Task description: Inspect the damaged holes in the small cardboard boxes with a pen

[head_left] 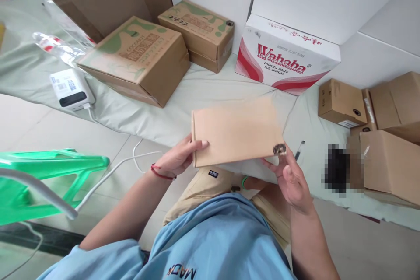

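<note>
A flat, plain brown cardboard box [234, 131] is held up in front of my body, its right side a little blurred. My left hand [179, 157] grips its left end, the thumb on top and the other fingers underneath, partly hidden. A dark round mark [279, 148] shows at the box's lower right corner. By that corner is my right hand [292, 177], palm turned up and fingers apart. Some of its fingers reach behind the box's edge; whether they bear its weight I cannot tell.
Two printed coconut cartons [164, 61] and a white-and-red Wahaha carton [285, 59] stand along the wall. At right are a small brown box [341, 103], an open carton [390, 166] and a thin pen-like tool [299, 150]. A white power bank [72, 89] and green stool [52, 162] are left.
</note>
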The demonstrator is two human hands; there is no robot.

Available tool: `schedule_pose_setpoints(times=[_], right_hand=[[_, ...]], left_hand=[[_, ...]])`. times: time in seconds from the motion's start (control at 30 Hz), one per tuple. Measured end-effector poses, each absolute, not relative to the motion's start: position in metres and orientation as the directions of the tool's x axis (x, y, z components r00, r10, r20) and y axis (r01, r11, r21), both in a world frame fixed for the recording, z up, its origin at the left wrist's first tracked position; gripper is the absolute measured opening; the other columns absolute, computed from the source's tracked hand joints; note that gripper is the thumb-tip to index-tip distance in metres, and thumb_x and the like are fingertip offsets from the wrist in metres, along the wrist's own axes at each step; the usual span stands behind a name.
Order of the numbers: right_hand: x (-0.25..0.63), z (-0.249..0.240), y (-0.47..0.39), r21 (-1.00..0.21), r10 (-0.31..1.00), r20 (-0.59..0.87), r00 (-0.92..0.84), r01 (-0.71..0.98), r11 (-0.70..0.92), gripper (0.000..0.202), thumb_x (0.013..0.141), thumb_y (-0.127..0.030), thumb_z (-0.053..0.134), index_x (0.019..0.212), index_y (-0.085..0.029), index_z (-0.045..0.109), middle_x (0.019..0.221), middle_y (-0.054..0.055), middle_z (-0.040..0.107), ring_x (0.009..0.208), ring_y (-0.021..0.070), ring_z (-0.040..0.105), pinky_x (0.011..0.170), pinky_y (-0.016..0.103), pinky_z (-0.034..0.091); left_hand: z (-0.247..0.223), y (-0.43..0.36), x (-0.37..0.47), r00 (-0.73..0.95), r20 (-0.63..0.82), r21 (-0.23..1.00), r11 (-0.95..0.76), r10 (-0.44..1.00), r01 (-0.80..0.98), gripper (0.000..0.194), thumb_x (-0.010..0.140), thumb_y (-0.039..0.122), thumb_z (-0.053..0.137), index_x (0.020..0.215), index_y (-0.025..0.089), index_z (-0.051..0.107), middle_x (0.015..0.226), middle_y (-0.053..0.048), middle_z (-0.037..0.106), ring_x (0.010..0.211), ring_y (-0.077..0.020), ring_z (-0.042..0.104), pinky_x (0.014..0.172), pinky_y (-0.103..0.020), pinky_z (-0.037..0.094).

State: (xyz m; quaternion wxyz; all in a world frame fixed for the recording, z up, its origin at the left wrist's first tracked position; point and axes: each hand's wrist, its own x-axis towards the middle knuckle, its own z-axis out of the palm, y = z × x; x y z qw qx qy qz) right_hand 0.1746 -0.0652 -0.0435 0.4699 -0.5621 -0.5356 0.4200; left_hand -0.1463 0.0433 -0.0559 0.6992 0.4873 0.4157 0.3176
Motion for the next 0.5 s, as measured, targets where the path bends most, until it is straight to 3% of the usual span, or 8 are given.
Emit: schedule_pose_setpoints(times=[0.07, 0.13, 0.23, 0.33, 0.4, 0.5], right_hand=[[0.178, -0.043, -0.07, -0.998, 1.0, 0.022, 0.02, 0.058, 0.021, 0.062, 0.109, -0.061, 0.05, 0.167, -0.041, 0.044, 0.18, 0.002, 0.035, 0.169, 0.0302, 0.031, 0.116, 0.059, 0.06], [0.182, -0.045, -0.076, -1.0, 1.0, -0.007, 0.021, -0.01, -0.007, 0.057, 0.109, -0.057, 0.053, 0.163, -0.039, 0.05, 0.181, 0.003, 0.035, 0.17, 0.0309, 0.028, 0.117, 0.061, 0.059], [0.188, -0.056, -0.089, -0.998, 0.996, -0.055, 0.064, -0.021, -0.054, 0.05, 0.109, -0.054, 0.055, 0.155, -0.034, 0.059, 0.172, 0.01, 0.048, 0.163, 0.0325, 0.042, 0.117, 0.062, 0.059], [0.194, -0.071, -0.106, -0.996, 0.993, -0.082, 0.084, -0.023, -0.081, 0.045, 0.108, -0.051, 0.059, 0.148, -0.031, 0.065, 0.162, 0.013, 0.058, 0.155, 0.0328, 0.052, 0.114, 0.06, 0.061], [0.197, -0.078, -0.116, -0.995, 0.991, -0.095, 0.09, -0.008, -0.095, 0.044, 0.108, -0.05, 0.06, 0.146, -0.031, 0.067, 0.158, 0.013, 0.062, 0.151, 0.0324, 0.057, 0.114, 0.059, 0.061], [0.198, -0.082, -0.129, -0.995, 0.991, -0.095, 0.098, 0.027, -0.098, 0.044, 0.107, -0.049, 0.062, 0.146, -0.03, 0.067, 0.155, 0.014, 0.065, 0.146, 0.0311, 0.061, 0.114, 0.057, 0.061]], left_hand=[[-0.051, 0.047, -0.147, 0.318, -0.325, 0.91, 0.386, 0.891, -0.15, 0.063, 0.082, 0.057, 0.081, 0.132, 0.019, 0.071, 0.109, -0.016, 0.083, 0.096, -0.0341, 0.083, 0.076, -0.038, 0.071], [-0.035, 0.058, -0.146, 0.164, -0.335, 0.898, 0.367, 0.928, -0.243, 0.064, 0.08, 0.059, 0.079, 0.133, 0.024, 0.069, 0.12, -0.013, 0.08, 0.098, -0.0328, 0.08, 0.074, -0.041, 0.07], [0.001, 0.088, -0.14, 0.064, -0.258, 0.883, 0.262, 0.964, -0.389, 0.061, 0.091, 0.067, 0.058, 0.139, 0.03, 0.062, 0.133, -0.008, 0.073, 0.105, -0.0309, 0.074, 0.08, -0.05, 0.07], [0.034, 0.131, -0.128, -0.053, -0.226, 0.844, 0.168, 0.973, -0.51, 0.051, 0.099, 0.06, 0.055, 0.132, 0.022, 0.057, 0.13, -0.009, 0.068, 0.114, -0.0263, 0.068, 0.104, -0.056, 0.063], [0.051, 0.164, -0.118, -0.096, -0.297, 0.808, 0.196, 0.95, -0.556, 0.055, 0.104, 0.065, 0.048, 0.133, 0.018, 0.051, 0.137, -0.011, 0.062, 0.123, -0.0237, 0.064, 0.113, -0.051, 0.058], [0.069, 0.214, -0.105, -0.098, -0.306, 0.818, 0.208, 0.947, -0.536, 0.061, 0.111, 0.068, 0.025, 0.145, 0.019, 0.039, 0.156, -0.01, 0.049, 0.136, -0.0201, 0.057, 0.112, -0.04, 0.057]])
